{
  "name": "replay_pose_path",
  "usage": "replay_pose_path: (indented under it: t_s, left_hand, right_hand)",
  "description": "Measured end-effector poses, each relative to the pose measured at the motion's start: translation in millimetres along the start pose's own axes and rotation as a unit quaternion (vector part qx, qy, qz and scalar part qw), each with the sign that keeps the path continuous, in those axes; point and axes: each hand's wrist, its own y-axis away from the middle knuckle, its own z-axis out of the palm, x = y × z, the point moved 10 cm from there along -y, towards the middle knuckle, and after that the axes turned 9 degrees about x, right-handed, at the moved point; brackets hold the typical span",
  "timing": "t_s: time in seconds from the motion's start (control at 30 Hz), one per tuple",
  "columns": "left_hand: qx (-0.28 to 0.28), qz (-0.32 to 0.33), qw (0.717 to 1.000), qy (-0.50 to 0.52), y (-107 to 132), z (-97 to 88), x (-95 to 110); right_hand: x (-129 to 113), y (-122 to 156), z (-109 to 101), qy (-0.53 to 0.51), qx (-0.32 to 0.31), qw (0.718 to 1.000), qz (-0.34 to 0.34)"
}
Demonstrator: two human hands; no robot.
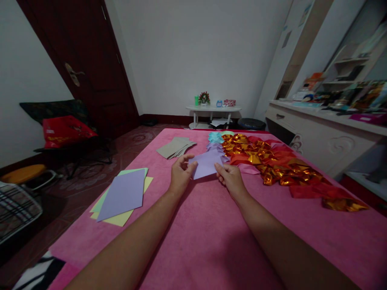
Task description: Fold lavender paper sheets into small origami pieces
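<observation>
A pale purple sheet of paper is held just above the pink cloth that covers the table. My left hand pinches its left edge between thumb and fingers. Its right lower edge is gripped by my right hand, fingers curled. Both forearms reach in from the bottom of the view. Behind the sheet lie folded purple and light blue paper pieces.
A stack of purple, green and yellow sheets lies at the left. Grey paper pieces sit further back. Red and gold foil shapes spread along the right. A cabinet stands at right, a small white table by the far wall.
</observation>
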Motion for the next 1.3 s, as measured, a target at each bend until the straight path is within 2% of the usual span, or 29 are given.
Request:
replay_pose_path:
  t_s: [0.13, 0.3, 0.4, 0.5, 0.57, 0.7, 0.83, 1.07, 1.17, 1.3]
  left_hand:
    - [0.0, 0.002, 1.0, -0.023, 0.5, -0.7, 0.2]
    - [0.017, 0.102, 0.99, -0.095, -2.8, -5.3, 14.0]
    - [0.03, 0.117, 0.985, -0.124, -4.3, -8.3, 16.0]
    - [0.042, 0.14, 0.978, -0.151, -3.1, -10.7, 21.2]
    - [0.043, 0.158, 0.972, -0.17, -1.2, -10.4, 24.9]
    - [0.024, 0.201, 0.955, -0.219, 4.2, -3.9, 31.7]
    - [-0.005, 0.228, 0.944, -0.237, 8.6, 4.2, 36.0]
    - [-0.046, 0.286, 0.931, -0.221, 16.1, 12.7, 46.3]
    - [-0.067, 0.318, 0.918, -0.227, 18.9, 14.5, 50.8]
    - [-0.11, 0.357, 0.889, -0.265, 27.6, 16.0, 59.5]
  right_hand:
    - [-0.6, -0.8, 0.8, 0.0, -0.001, 1.0, -0.004]
    - [0.4, -2.3, 1.2, 0.01, 0.0, 1.0, -0.009]
    - [-6.2, -5.2, -9.9, 0.035, 0.057, 0.996, -0.057]
    - [-20.5, -3.2, -23.8, 0.078, 0.135, 0.979, -0.129]
    - [-28.0, -0.2, -23.9, 0.12, 0.147, 0.968, -0.163]
    - [-31.4, 2.8, -11.1, 0.173, 0.103, 0.961, -0.189]
    - [-35.2, 4.1, -1.2, 0.141, 0.055, 0.964, -0.217]
    - [-38.3, 3.0, -4.4, 0.091, 0.054, 0.966, -0.237]
    - [-33.4, 1.5, -6.0, 0.102, 0.056, 0.968, -0.224]
    - [-34.1, 8.5, -3.7, 0.137, 0.015, 0.966, -0.217]
